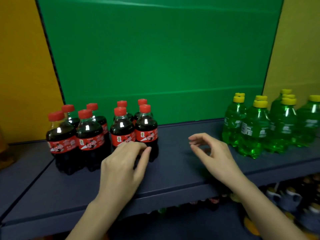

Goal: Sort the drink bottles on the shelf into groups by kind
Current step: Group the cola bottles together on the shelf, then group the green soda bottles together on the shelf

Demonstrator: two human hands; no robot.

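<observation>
Eight clear plastic cola bottles with red caps and red labels point(89, 134) stand clustered at the left of a dark blue shelf point(173, 172). Translucent green plastic bottles with yellow caps point(252, 130) are grouped at its right end, well apart. The left hand point(121, 167), fingers loosely extended and gripping nothing, reaches the base of the two nearest cola bottles. The right hand point(216, 155), loosely curled and empty, hovers between the groups. Behind is a green backdrop point(155, 58).

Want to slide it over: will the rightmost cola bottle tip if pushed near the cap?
Likely: the cola bottle is tall on a narrow base. It looks full, so probably heavy for its size and stiff.
</observation>
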